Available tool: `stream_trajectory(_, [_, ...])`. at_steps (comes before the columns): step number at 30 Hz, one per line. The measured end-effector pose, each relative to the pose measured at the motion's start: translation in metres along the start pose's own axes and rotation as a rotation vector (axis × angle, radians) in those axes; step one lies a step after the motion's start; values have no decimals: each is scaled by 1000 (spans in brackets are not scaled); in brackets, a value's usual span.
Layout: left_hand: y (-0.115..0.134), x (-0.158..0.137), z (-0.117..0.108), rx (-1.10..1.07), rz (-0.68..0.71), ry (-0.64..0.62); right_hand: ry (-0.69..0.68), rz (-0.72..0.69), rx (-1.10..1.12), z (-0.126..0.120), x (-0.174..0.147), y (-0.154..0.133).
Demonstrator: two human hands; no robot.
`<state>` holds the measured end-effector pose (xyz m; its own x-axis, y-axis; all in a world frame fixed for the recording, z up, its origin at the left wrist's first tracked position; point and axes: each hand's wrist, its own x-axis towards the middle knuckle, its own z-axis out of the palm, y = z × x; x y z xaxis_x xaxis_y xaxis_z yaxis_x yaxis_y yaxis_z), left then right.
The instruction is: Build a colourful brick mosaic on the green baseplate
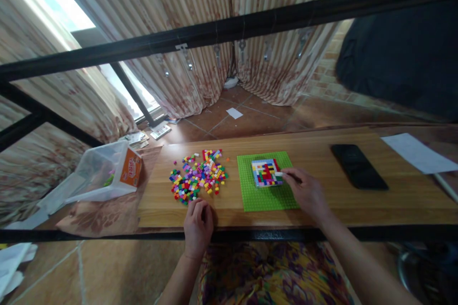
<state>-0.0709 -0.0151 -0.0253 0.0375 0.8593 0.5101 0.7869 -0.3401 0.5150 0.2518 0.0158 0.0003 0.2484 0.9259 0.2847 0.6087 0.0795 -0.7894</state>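
Now, right hand point(308, 195) pinches a pale brick point(278, 174) at three o'clock on the brick panel point(265, 171); best squared before pressing; left hand point(198, 223) curled, contents can't be told.

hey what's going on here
A person is working with small toy bricks at a wooden tabletop. The right hand holds a small pale piece at the right edge of a multicoloured brick build on a green baseplate. The left hand is loosely curled beside a pile of loose bricks; whether it holds one is unclear.
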Motion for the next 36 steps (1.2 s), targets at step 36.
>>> stream_trajectory(36, [1,0,1,24,16,-3,17,359,135,32,23,14])
